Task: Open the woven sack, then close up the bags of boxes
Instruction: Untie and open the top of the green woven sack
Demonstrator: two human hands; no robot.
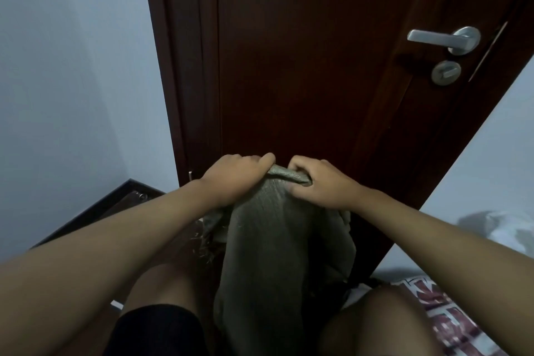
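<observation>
A grey-green woven sack (268, 251) stands upright between my knees, just in front of a dark door. Its top edge is bunched and folded over. My left hand (237, 176) grips the left part of that folded top, fingers curled over it. My right hand (320, 182) grips the right part, thumb and fingers pinching the fabric. Frayed threads hang from the sack's left side. The sack's contents are hidden, and no bags of boxes are in view.
A dark red-brown door (303, 66) with a silver lever handle (445, 37) and a lock knob (446, 72) fills the space ahead. Pale walls flank it. A dark wooden piece (115, 199) lies low at the left. Patterned bedding (450, 315) is at the right.
</observation>
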